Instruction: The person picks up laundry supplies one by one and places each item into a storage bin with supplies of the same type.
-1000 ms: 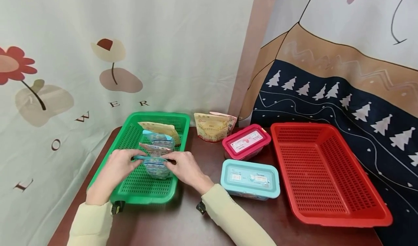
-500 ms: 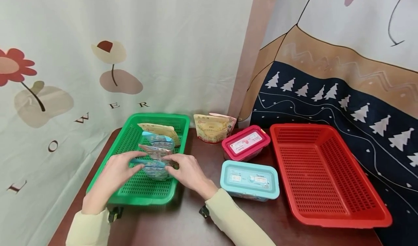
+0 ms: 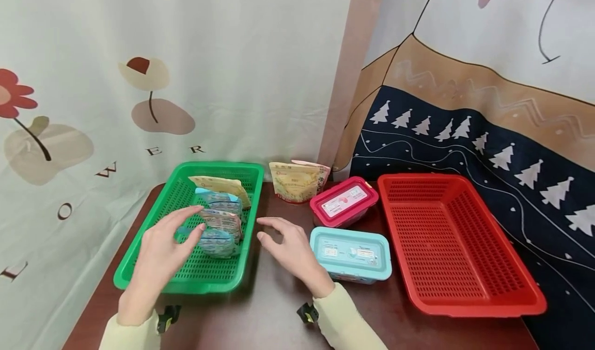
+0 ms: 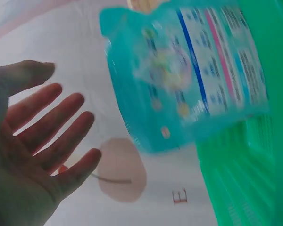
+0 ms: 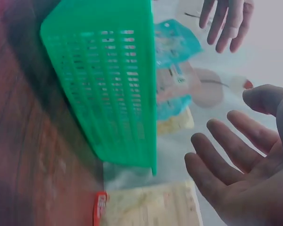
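Here, front blue pouch (image 3: pixel 216 244) stood in green basket (image 3: pixel 209 287), top edge ran sideways; left hand (image 3: pixel 162 247) was nearer, just leftward; right hand (image 3: pixel 294 249) hung outside basket; all fingers spread, empty.

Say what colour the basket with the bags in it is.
The basket is green, clearest in the head view.

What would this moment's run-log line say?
left hand: holds nothing, near front blue packet | right hand: holds nothing, beside green basket | in basket: four packets visible | pink tub, blue tub: beside red basket
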`<state>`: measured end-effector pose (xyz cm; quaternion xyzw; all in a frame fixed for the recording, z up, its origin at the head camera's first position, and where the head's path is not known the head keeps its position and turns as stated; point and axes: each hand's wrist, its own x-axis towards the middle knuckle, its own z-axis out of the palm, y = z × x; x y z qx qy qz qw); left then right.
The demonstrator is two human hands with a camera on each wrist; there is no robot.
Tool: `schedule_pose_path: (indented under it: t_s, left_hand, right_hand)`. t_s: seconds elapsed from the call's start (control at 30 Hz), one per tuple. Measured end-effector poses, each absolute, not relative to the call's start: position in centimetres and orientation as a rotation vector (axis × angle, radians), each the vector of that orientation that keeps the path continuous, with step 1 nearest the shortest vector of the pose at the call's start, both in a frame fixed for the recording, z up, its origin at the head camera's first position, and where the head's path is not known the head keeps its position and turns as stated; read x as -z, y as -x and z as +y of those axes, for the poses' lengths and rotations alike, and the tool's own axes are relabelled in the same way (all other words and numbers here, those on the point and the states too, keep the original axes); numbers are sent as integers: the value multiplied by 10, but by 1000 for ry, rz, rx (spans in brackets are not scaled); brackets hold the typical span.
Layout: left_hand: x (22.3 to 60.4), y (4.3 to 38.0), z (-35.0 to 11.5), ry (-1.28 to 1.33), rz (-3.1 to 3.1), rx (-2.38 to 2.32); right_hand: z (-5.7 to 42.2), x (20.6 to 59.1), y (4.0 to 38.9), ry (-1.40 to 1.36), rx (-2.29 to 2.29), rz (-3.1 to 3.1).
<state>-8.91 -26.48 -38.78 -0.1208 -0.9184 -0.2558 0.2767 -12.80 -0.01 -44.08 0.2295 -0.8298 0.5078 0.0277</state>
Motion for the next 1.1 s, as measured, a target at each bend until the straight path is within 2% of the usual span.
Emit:
schedule_pose_path:
  t_s: [0.23,0.6,1.1]
  left_hand:
    - [390,92,-236,355,-2395,756]
    - [396,101,-191,438,-2397,907]
    - [381,125,-142,445,-2576,931]
  right_hand:
    - [32,438,121,-519,-1666,-2549]
    - [70,416,130,-363,-1726,-2459]
    - [108,398,157,-345,-1414,-2558]
